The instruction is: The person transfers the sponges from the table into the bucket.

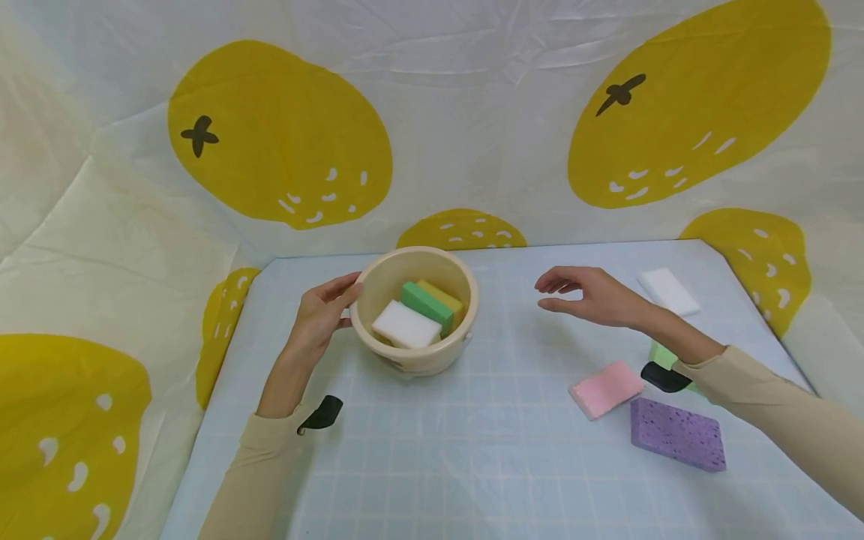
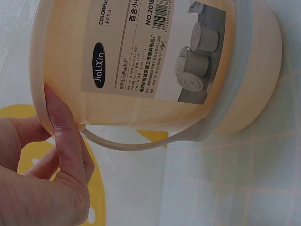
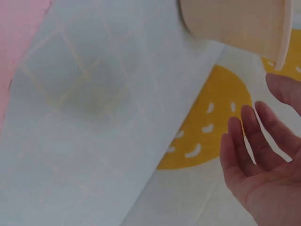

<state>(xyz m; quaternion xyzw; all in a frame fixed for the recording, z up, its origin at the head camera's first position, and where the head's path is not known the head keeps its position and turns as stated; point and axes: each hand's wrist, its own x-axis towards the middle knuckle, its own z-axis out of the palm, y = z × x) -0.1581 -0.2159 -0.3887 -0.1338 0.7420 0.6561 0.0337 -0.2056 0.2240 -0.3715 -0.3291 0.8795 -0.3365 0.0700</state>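
A cream plastic bucket (image 1: 432,364) stands on the table, its mouth facing up toward the head camera. Inside lie a white sponge (image 1: 406,325), a green sponge (image 1: 427,306) and a yellow sponge (image 1: 442,297). My left hand (image 1: 316,319) grips the bucket's rim on its left side; the left wrist view shows the printed label (image 2: 155,47) and the handle (image 2: 136,143) hanging along the bucket wall. Over the table to the right of the bucket, my right hand (image 1: 586,297) holds nothing, its fingers loosely bent and apart from the thumb.
On the right side of the table lie a pink sponge (image 1: 606,389), a purple sponge (image 1: 678,435), a white sponge (image 1: 668,292) and a light green sponge (image 1: 661,355) partly hidden by the right forearm. A lemon-print sheet (image 1: 472,112) hangs behind the table.
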